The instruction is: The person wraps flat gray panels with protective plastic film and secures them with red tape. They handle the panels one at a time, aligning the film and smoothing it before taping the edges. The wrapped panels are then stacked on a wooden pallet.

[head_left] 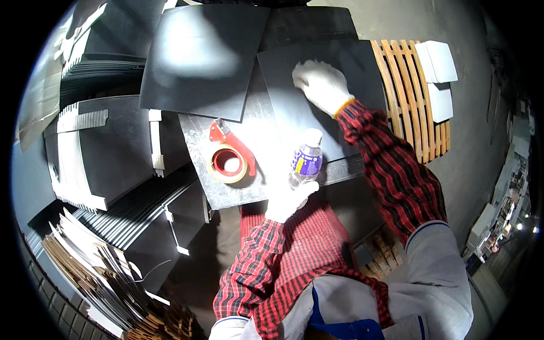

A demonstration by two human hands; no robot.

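Observation:
My left hand (288, 203), in a white glove, is closed round the lower part of a clear plastic bottle (306, 162) with a white cap and a purple label. The bottle is at the table's near edge. Farther off to the right, my right hand (323, 85), gloved too, rests on a dark flat sheet (340, 133). Its fingers are curled; whatever they may hold is hidden. A second dark sheet (195, 90) lies to the left, with bright glare on it. Nearer me stands a red tape dispenser (242, 148) with a roll of tape.
The grey metal table (195, 141) carries the sheets. Stacks of dark panels (116, 141) with pale edge strips stand at the left, above leaning cardboard sheets (96, 260). To the right are a slatted wooden pallet (405, 93) and white blocks (439, 61) on it.

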